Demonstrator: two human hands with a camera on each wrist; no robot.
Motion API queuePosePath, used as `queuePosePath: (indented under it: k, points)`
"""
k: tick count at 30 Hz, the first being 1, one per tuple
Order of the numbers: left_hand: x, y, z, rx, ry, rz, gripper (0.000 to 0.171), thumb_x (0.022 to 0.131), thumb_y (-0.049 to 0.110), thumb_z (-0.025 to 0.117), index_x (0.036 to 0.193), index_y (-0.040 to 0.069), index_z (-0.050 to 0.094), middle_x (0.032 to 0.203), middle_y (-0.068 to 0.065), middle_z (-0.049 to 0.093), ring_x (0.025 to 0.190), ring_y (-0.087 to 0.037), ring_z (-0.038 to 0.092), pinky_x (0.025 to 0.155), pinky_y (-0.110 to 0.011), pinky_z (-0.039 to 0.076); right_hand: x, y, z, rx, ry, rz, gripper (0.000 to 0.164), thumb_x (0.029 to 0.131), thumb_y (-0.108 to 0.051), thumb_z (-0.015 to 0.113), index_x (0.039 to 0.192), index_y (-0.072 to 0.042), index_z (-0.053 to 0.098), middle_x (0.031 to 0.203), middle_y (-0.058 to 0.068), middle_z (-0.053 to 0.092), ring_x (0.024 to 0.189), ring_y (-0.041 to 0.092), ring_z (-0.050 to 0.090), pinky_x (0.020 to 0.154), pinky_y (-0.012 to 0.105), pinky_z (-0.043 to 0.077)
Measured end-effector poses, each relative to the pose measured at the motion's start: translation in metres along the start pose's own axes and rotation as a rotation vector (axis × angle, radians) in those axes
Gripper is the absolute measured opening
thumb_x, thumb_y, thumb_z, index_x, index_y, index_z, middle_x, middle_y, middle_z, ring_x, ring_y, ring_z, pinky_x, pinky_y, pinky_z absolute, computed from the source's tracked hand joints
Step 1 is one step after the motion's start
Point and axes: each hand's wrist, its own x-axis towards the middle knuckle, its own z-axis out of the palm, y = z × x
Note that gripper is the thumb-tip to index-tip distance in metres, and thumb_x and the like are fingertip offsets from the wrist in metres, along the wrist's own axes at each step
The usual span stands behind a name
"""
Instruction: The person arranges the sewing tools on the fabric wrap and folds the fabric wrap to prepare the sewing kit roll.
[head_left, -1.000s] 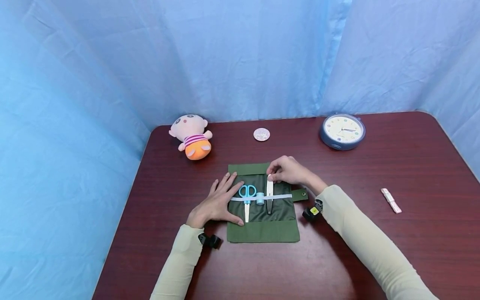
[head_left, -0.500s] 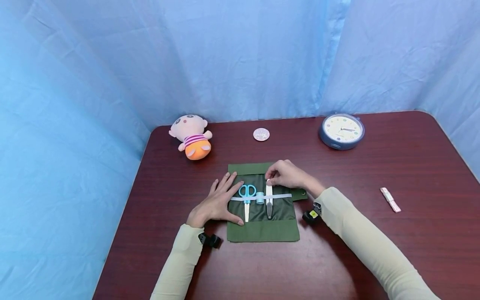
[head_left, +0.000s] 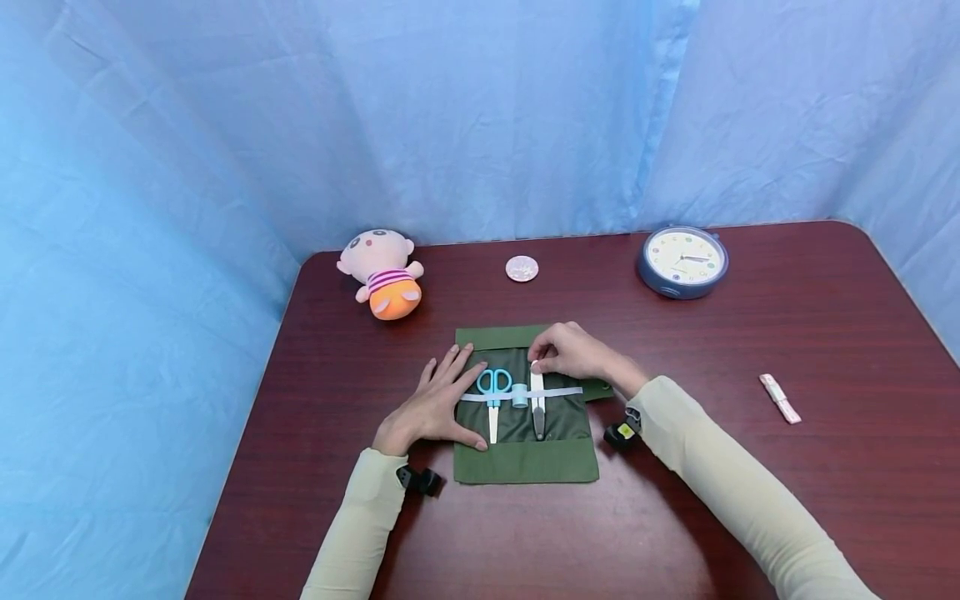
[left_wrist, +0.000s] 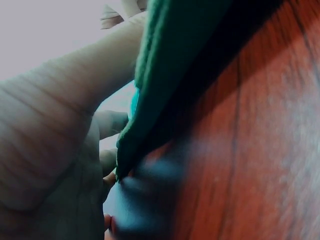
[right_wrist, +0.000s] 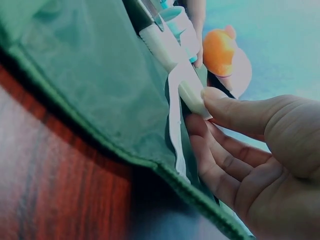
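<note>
A green fabric roll pouch [head_left: 525, 462] lies unfolded on the table, a white elastic band [head_left: 561, 392] running across it. My left hand [head_left: 431, 411] rests spread over its left side. Under the band sit blue-handled scissors [head_left: 493, 423] and a light blue thread spool [head_left: 520, 396]. To their right, a slim white-handled tool with a grey pointed end [head_left: 537, 383] lies under the band too. My right hand [head_left: 573, 350] pinches the far end of its handle between thumb and fingers. In the right wrist view, the white handle [right_wrist: 162, 50] passes beneath the band beside the spool.
A plush toy [head_left: 393, 287] sits at the back left, a round shiny disc [head_left: 522, 268] at the back middle. A blue round clock [head_left: 682, 262] stands at the back right. A small pink-and-white folded strip [head_left: 780, 398] lies to the right. Blue curtains [head_left: 480, 125] hang behind the table.
My right hand has moved slightly toward the table's near side, sliding the white-handled tool further down through the elastic band. The left hand has stayed in place.
</note>
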Motion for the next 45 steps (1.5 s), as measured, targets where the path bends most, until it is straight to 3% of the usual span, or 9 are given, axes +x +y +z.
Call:
queuePosePath:
  k: [10, 17, 33, 41, 45]
  points:
    - [-0.001, 0.001, 0.000, -0.005, -0.007, 0.006, 0.119, 0.068, 0.058, 0.087, 0.161, 0.018, 0.024, 0.171, -0.010, 0.001, 0.159, -0.034, -0.001, 0.124, -0.066, 0.004, -0.004, 0.000, -0.001, -0.005, 0.038, 0.006, 0.016, 0.090, -0.016, 0.074, 0.104, -0.007, 0.077, 0.093, 0.004, 0.077, 0.083, 0.011, 0.071, 0.078, 0.030, 0.058]
    - [0.000, 0.000, 0.001, -0.010, -0.004, 0.001, 0.119, 0.067, 0.057, 0.087, 0.161, 0.018, 0.025, 0.171, -0.011, 0.001, 0.159, -0.034, -0.001, 0.124, -0.065, 0.004, -0.017, -0.001, -0.013, -0.049, 0.135, -0.021, 0.017, 0.091, -0.018, 0.074, 0.104, -0.008, 0.077, 0.097, 0.004, 0.078, 0.083, 0.013, 0.070, 0.076, 0.033, 0.056]
    - [-0.001, -0.001, 0.002, -0.006, 0.007, 0.012, 0.119, 0.067, 0.057, 0.087, 0.161, 0.018, 0.025, 0.171, -0.011, 0.001, 0.159, -0.035, -0.001, 0.124, -0.066, 0.005, -0.077, 0.026, -0.044, -0.003, 0.317, 0.087, 0.019, 0.093, -0.017, 0.072, 0.105, -0.004, 0.076, 0.097, 0.008, 0.077, 0.086, 0.016, 0.071, 0.075, 0.023, 0.055]
    - [-0.001, -0.001, 0.001, -0.006, 0.014, 0.016, 0.119, 0.067, 0.057, 0.088, 0.160, 0.017, 0.025, 0.171, -0.012, 0.002, 0.159, -0.036, 0.000, 0.123, -0.067, 0.005, -0.116, 0.045, -0.053, -0.070, 0.422, 0.140, 0.019, 0.093, -0.021, 0.072, 0.107, -0.008, 0.075, 0.096, 0.004, 0.077, 0.080, -0.010, 0.061, 0.071, 0.014, 0.050]
    - [0.000, -0.001, 0.001, -0.006, 0.013, 0.022, 0.119, 0.067, 0.057, 0.088, 0.160, 0.017, 0.026, 0.171, -0.012, 0.002, 0.159, -0.037, 0.000, 0.123, -0.067, 0.005, -0.139, 0.053, -0.061, -0.072, 0.458, 0.192, 0.020, 0.093, -0.023, 0.072, 0.108, -0.009, 0.075, 0.094, 0.006, 0.076, 0.076, -0.009, 0.058, 0.067, 0.011, 0.047]
